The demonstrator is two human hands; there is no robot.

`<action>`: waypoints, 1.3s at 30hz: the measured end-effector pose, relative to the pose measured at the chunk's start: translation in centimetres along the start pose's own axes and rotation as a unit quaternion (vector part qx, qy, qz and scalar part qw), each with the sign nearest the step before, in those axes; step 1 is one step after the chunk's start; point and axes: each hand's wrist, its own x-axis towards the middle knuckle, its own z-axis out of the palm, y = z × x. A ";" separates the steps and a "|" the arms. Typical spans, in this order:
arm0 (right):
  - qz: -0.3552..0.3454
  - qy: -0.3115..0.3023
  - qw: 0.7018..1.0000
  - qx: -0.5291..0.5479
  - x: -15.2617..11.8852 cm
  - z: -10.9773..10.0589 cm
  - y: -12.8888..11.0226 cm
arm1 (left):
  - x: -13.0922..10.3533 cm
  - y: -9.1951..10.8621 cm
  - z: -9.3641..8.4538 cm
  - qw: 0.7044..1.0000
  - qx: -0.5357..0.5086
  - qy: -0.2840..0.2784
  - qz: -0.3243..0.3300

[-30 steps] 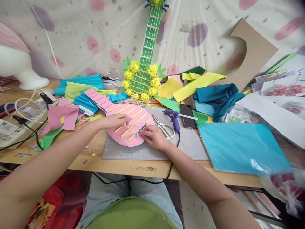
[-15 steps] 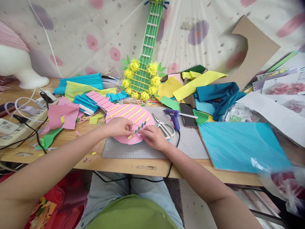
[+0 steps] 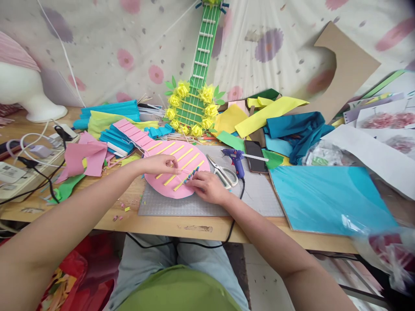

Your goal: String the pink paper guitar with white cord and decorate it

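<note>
A pink paper guitar (image 3: 155, 183) with slanted yellow strips lies on the grey cutting mat (image 3: 256, 196), its neck pointing to the upper left. Small blue pegs (image 3: 194, 171) stand in a row near its right end. Above the guitar body, my left hand (image 3: 162, 164) pinches a thin white string that runs toward the pegs. My right hand (image 3: 209, 186) rests at the body's right edge, its closed fingertips at the lowest peg; what they press or hold is too small to make out.
Scissors (image 3: 223, 172), a purple glue gun (image 3: 237, 163) and a phone (image 3: 256, 156) lie right of the guitar. Behind stands a green guitar with yellow flowers (image 3: 194, 108). A blue board (image 3: 330, 198) is at the right, a power strip (image 3: 35, 172) at the left.
My left hand has lifted slightly up and away from the pegs, pulling the string out. The pink guitar has shifted a little to the left. My right hand has stayed by the pegs.
</note>
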 end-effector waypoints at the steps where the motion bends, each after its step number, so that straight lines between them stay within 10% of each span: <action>1: 0.001 -0.001 1.000 0.001 0.0 0.0 0.0 | 0.1 0.0 0.0 1.000 0.009 0.020 -0.006; 6: 0.001 0.009 1.000 0.009 -0.1 0.2 0.1 | 0.6 0.1 0.5 0.991 0.101 0.066 -0.052; 11: -0.008 0.023 1.000 0.009 -0.2 0.2 0.2 | 0.8 -0.4 0.4 0.991 0.083 0.065 0.083; 17: -0.010 0.022 1.000 0.004 -0.1 0.2 0.1 | 0.9 -1.8 -0.6 0.998 0.018 -0.020 0.059; 39: 0.031 0.056 0.998 -0.013 -0.7 0.7 0.0 | 1.3 -0.8 -0.1 0.980 0.115 0.160 -0.032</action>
